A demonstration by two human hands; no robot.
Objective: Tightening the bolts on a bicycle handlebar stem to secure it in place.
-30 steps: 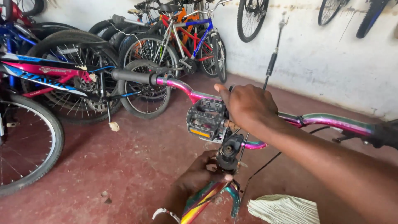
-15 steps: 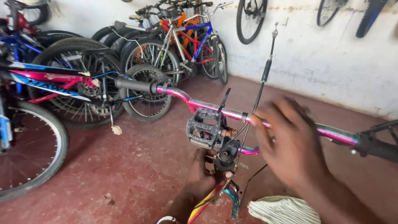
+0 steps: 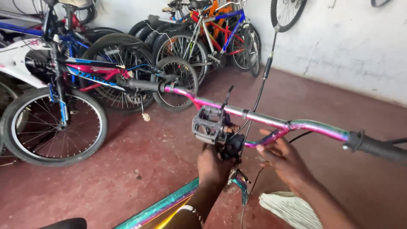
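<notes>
Just above the left hand [image 3: 212,163], which gripped the black stem [image 3: 232,146] to steady it, sat a grey pedal [image 3: 207,125]. The right hand [image 3: 282,159], fingers loosely spread, touched the iridescent handlebar [image 3: 263,118] from beneath, bracing it.

Floor [image 3: 140,169]: red concrete, scuffed.
Far edge by wall: parked bicycles [image 3: 203,42] standing.
Near edge: folded pale cloth [image 3: 292,210] lying flat.
</notes>
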